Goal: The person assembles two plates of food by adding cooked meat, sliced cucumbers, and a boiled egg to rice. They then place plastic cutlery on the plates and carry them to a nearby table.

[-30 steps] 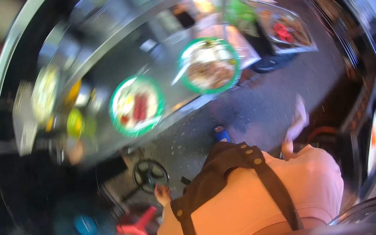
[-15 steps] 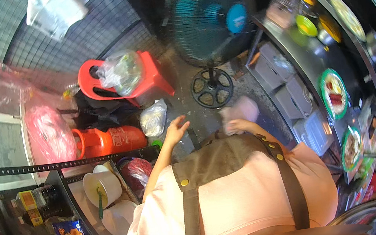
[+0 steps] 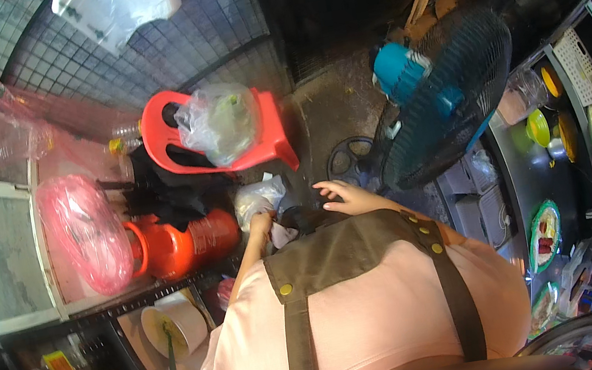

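My left hand [image 3: 262, 224] is closed on a pale pink cloth [image 3: 283, 234], just in front of a clear plastic bag with pale contents [image 3: 259, 196]. The hand overlaps the bag's near edge; whether it touches the bag I cannot tell. To the right, my right hand [image 3: 341, 195] hangs empty with its fingers apart. Its nearest neighbour is the base of a standing fan [image 3: 352, 159], farther out. My brown apron [image 3: 337, 255] covers the front of a pale pink shirt.
On the far left, a red plastic chair [image 3: 268, 124] carries a bulging clear bag [image 3: 222, 127]. An orange gas cylinder [image 3: 189, 241] lies near a pink bag [image 3: 85, 235]. A white tub [image 3: 179, 325] stands on the left shelf. The fan's cage [image 3: 444, 101] stands before metal shelving with plates [image 3: 545, 236].
The pink cloth has gone from my right hand to my left, which now reaches beside the plastic bag. My right hand has opened. The fan's head now faces another way.
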{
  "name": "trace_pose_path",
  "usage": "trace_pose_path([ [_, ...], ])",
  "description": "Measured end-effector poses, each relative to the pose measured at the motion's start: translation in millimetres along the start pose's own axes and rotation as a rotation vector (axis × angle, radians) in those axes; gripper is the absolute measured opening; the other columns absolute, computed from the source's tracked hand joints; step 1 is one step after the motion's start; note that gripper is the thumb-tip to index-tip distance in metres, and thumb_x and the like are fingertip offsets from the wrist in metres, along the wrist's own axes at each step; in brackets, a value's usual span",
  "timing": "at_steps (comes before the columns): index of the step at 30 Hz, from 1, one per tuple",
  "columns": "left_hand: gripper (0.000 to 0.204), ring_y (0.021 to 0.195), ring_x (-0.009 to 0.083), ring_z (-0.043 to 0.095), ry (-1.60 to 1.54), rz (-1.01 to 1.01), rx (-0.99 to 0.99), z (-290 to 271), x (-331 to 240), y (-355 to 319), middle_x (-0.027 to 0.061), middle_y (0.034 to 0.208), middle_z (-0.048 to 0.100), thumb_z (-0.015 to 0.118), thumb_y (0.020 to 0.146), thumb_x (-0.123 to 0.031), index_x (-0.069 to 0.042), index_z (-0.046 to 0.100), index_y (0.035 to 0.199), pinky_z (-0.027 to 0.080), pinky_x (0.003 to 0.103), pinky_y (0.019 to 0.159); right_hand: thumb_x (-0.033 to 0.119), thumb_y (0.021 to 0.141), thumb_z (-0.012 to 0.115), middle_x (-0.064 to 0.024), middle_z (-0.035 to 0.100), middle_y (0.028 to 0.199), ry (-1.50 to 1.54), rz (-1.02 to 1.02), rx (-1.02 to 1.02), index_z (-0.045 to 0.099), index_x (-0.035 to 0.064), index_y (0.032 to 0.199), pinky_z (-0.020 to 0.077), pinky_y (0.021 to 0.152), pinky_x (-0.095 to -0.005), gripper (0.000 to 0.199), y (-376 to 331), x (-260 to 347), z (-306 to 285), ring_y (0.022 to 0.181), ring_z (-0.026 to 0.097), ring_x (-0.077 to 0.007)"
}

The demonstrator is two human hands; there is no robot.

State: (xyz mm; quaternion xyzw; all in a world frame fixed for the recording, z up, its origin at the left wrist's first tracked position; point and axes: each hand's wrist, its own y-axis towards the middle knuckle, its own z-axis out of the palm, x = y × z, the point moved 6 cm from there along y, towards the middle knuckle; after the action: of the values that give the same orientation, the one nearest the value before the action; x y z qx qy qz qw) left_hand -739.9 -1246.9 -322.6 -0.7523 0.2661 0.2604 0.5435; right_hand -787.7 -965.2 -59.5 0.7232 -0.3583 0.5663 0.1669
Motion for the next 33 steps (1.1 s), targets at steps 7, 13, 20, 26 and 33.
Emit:
trace_pose_path([
  [7, 0.024, 0.056, 0.0147, 0.059, 0.198, 0.134, 0.124, 43, -224, 28, 0.0070, 0.066, 0.066, 0.074, 0.071, -0.024, 0.000, 0.069, 0.076, 0.046, 0.029, 0.056, 0.012, 0.088, 0.059, -0.0089, 0.054, 0.111, 0.510, 0.321, -0.550, 0.033, 0.0118, 0.137, 0.0424, 0.086, -0.0283, 0.056, 7, -92, -59, 0.097, 0.054, -0.0144],
  [13, 0.073, 0.081, 0.0123, 0.062, 0.098, 0.482, 0.494, 101, -362, 137, 0.0045, 0.089, 0.068, 0.076, 0.069, -0.007, 0.004, 0.038, 0.131, 0.048, 0.026, 0.073, 0.017, 0.088, 0.061, -0.0102, 0.056, 0.112, 0.550, 0.184, -0.803, 0.035, 0.0095, 0.136, 0.0432, 0.087, -0.0293, 0.054, 48, -150, -88, 0.100, 0.055, -0.0161],
  [20, 0.036, 0.106, 0.0202, 0.056, -0.146, 0.376, 1.091, 145, -522, 169, 0.0100, 0.104, 0.064, 0.061, 0.081, -0.011, 0.000, 0.056, 0.115, 0.043, 0.034, 0.091, 0.015, 0.091, 0.055, -0.0126, 0.055, 0.114, 1.219, -0.591, -0.840, 0.037, 0.0080, 0.135, 0.0446, 0.088, -0.0314, 0.048, 76, -117, -140, 0.102, 0.055, -0.0183],
  [26, 0.031, 0.096, 0.0260, 0.060, -0.465, -0.144, 1.226, 228, -589, 169, 0.0095, 0.102, 0.063, 0.057, 0.082, -0.026, -0.005, 0.059, 0.105, 0.045, 0.045, 0.090, 0.017, 0.095, 0.048, -0.0085, 0.053, 0.116, 0.683, 0.121, -1.209, 0.038, 0.0098, 0.134, 0.0390, 0.093, -0.0333, 0.040, 81, -84, -171, 0.106, 0.052, -0.0188],
  [33, 0.017, 0.087, 0.0335, 0.063, -0.046, -0.460, 1.459, 426, -553, 244, 0.0181, 0.095, 0.063, 0.057, 0.083, -0.015, -0.006, 0.057, 0.097, 0.053, 0.048, 0.070, 0.016, 0.092, 0.053, -0.0096, 0.057, 0.114, 0.768, 0.515, -1.274, 0.038, 0.0072, 0.133, 0.0420, 0.090, -0.0320, 0.044, 94, -128, -181, 0.099, 0.057, -0.0191],
])
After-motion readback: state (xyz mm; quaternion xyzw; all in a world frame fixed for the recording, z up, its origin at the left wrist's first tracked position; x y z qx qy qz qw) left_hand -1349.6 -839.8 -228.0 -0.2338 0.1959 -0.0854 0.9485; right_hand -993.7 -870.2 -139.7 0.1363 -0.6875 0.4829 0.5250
